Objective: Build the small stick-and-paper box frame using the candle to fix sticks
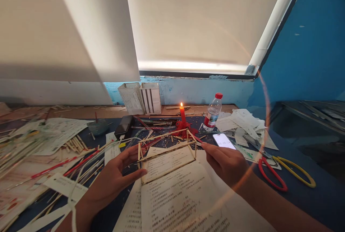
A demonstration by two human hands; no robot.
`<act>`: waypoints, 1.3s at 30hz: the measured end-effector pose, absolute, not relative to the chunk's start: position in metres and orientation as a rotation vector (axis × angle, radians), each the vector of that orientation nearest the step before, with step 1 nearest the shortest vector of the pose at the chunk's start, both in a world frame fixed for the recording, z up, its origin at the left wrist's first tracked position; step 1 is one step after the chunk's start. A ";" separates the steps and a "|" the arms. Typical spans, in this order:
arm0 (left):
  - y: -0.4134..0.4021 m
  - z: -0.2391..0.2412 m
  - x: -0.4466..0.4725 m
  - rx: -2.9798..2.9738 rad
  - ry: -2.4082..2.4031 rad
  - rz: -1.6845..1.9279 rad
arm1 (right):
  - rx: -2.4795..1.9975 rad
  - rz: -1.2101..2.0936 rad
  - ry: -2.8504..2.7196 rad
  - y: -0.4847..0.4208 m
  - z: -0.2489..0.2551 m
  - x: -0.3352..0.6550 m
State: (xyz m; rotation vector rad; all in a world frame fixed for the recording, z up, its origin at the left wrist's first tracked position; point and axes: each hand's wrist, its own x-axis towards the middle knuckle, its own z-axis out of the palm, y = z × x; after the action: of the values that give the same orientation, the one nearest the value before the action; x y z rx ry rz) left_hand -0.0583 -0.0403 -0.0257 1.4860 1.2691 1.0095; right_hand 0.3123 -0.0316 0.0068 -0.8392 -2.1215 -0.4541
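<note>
A small box-shaped frame of thin wooden sticks (168,150) stands tilted above printed sheets of paper (172,196). My left hand (122,169) grips its left end, thumb on the near side and fingers behind. My right hand (225,160) pinches a thin red stick-like tool (198,139), whose far end reaches toward the frame's upper right corner; whether it touches the wood I cannot tell. Just behind the frame, a lit red candle (182,114) rises from a mound of melted red wax (185,130).
Right of the candle are a water bottle (212,113), a phone (223,141) showing a timer, paper scraps (249,124) and red-and-yellow-handled scissors (277,174). A black power bank (124,127) with a white cable (75,185) and loose sticks (88,169) lie left. Two paper-covered boxes (151,99) stand behind.
</note>
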 end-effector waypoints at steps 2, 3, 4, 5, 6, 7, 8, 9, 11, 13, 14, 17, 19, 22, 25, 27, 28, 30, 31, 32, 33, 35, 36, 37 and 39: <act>-0.040 -0.025 -0.058 1.477 1.274 1.022 | -0.859 -0.459 -2.111 -0.033 0.005 0.315; -0.040 -0.025 -0.057 1.477 1.274 1.029 | -0.867 -0.448 -2.109 -0.033 0.004 0.315; -0.040 -0.026 -0.057 1.480 1.274 1.032 | -0.866 -0.435 -2.109 -0.034 0.003 0.314; -0.040 -0.026 -0.057 1.486 1.272 1.030 | -0.859 -0.423 -2.110 -0.035 0.002 0.311; -0.039 -0.026 -0.057 1.492 1.271 1.027 | -0.845 -0.411 -2.114 -0.035 0.002 0.307; -0.039 -0.026 -0.057 1.496 1.274 1.028 | -0.827 -0.399 -2.119 -0.036 0.002 0.303; -0.038 -0.027 -0.058 1.498 1.280 1.027 | -0.807 -0.385 -2.126 -0.036 0.003 0.299; -0.038 -0.028 -0.058 1.499 1.285 1.029 | -0.787 -0.368 -2.135 -0.037 0.003 0.295; -0.037 -0.029 -0.059 1.494 1.297 1.040 | -0.756 -0.317 -2.157 -0.038 0.005 0.286; -0.037 -0.029 -0.059 1.490 1.308 1.042 | -0.724 -0.276 -2.174 -0.039 0.007 0.279; -0.037 -0.029 -0.059 1.491 1.311 1.043 | -0.707 -0.268 -2.176 -0.040 0.008 0.276; -0.037 -0.027 -0.058 1.498 1.318 1.046 | -0.690 -0.280 -2.170 -0.040 0.009 0.273; -0.038 -0.026 -0.058 1.497 1.323 1.042 | -0.724 -0.312 -2.168 -0.039 0.009 0.276; -0.038 -0.025 -0.057 1.487 1.317 1.037 | -0.810 -0.373 -2.145 -0.035 0.009 0.286; -0.040 -0.023 -0.055 1.459 1.316 1.043 | -0.861 -0.436 -2.120 -0.031 0.007 0.301; -0.041 -0.021 -0.054 1.445 1.316 1.036 | -0.884 -0.467 -2.122 -0.030 0.006 0.309; -0.041 -0.021 -0.054 1.444 1.311 1.033 | -0.896 -0.477 -2.117 -0.030 0.006 0.312; -0.041 -0.022 -0.054 1.446 1.296 1.028 | -0.915 -0.478 -2.101 -0.031 0.006 0.316; -0.041 -0.024 -0.055 1.448 1.290 1.030 | -0.914 -0.470 -2.098 -0.031 0.006 0.316; -0.040 -0.025 -0.056 1.452 1.290 1.035 | -0.899 -0.454 -2.103 -0.032 0.007 0.315; -0.039 -0.026 -0.057 1.455 1.294 1.037 | -0.876 -0.431 -2.116 -0.033 0.007 0.313; -0.038 -0.028 -0.059 1.473 1.304 1.032 | -0.809 -0.379 -2.159 -0.035 0.008 0.307; -0.037 -0.029 -0.060 1.483 1.309 1.030 | -0.776 -0.360 -2.177 -0.036 0.009 0.304; -0.037 -0.029 -0.060 1.491 1.310 1.028 | -0.755 -0.350 -2.188 -0.036 0.009 0.300; -0.037 -0.029 -0.061 1.498 1.315 1.024 | -0.757 -0.362 -2.196 -0.036 0.010 0.297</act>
State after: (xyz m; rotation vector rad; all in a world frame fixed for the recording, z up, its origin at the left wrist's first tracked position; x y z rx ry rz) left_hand -0.0606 -0.0367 -0.0289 1.4983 1.3155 1.0243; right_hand 0.2967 -0.0356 0.0102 -0.7573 -2.1958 -0.3615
